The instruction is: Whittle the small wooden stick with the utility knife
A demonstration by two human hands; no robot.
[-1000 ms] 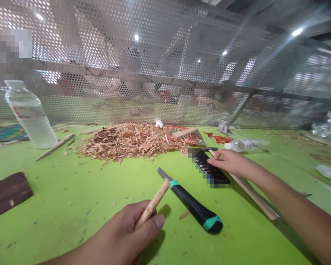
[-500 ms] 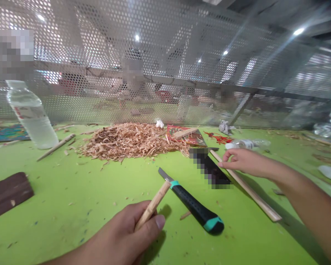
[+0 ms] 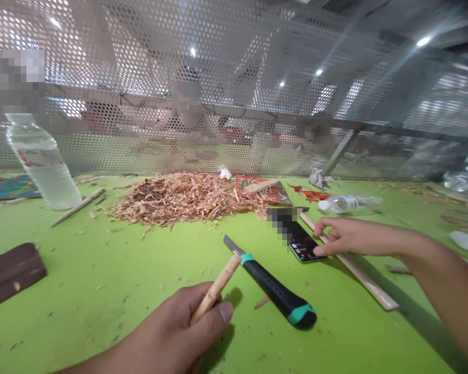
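My left hand [image 3: 197, 324] is closed around a short, pale wooden stick [image 3: 217, 288] near the bottom centre. The stick's upper end meets the knife [image 3: 278, 291] near the base of its blade; this knife has a black and teal handle and lies on the table. My right hand [image 3: 337, 238] hovers over the lower end of a black phone [image 3: 306, 244], thumb at its screen, fingers curled and apart, holding nothing. Under that hand a long, pale wooden strip [image 3: 364, 280] runs diagonally, partly covered by the fingers.
On the green table [image 3: 101, 301] are a pile of wood shavings [image 3: 183, 200], an upright water bottle [image 3: 42, 161], a lying bottle [image 3: 349, 203], a red card [image 3: 263, 191], a thin stick [image 3: 78, 206] and a brown piece [image 3: 13, 275]. Perforated metal mesh [image 3: 140, 124] stands behind.
My right hand has moved slightly down, its thumb now at the phone's lower end. The phone's screen now shows lit content. My left hand stays on the stick.
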